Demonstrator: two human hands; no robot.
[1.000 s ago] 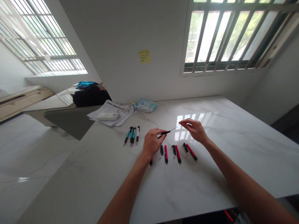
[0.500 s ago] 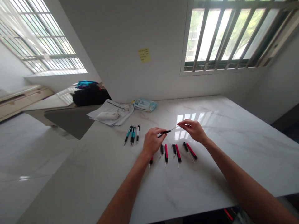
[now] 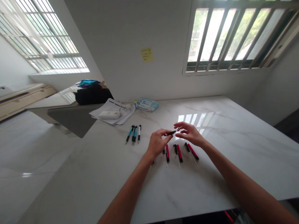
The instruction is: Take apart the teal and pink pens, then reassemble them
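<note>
Above the marble-patterned table (image 3: 112,174), my left hand (image 3: 158,141) is closed on a black pen part (image 3: 172,133). My right hand (image 3: 189,133) is just right of it, thumb and fingers parted around the part's far end; a small light tip shows there, and nothing else can be made out in its fingers. Nearer to me lie disassembled pens: a red barrel (image 3: 167,153) partly beside my left wrist, a second red barrel (image 3: 179,153) and a third red barrel (image 3: 193,151), each with black pieces and a thin white refill.
Several assembled pens (image 3: 133,134), teal and white, lie left of my hands. Behind them are papers (image 3: 123,116) with a white device (image 3: 109,115) and a wipes pack (image 3: 146,105). A grey panel (image 3: 72,119) and black cloth (image 3: 93,94) are at the left.
My right hand has opened its pinch and now sits closer to my left hand. The thin refill that stretched between the hands no longer shows. The view has shifted slightly.
</note>
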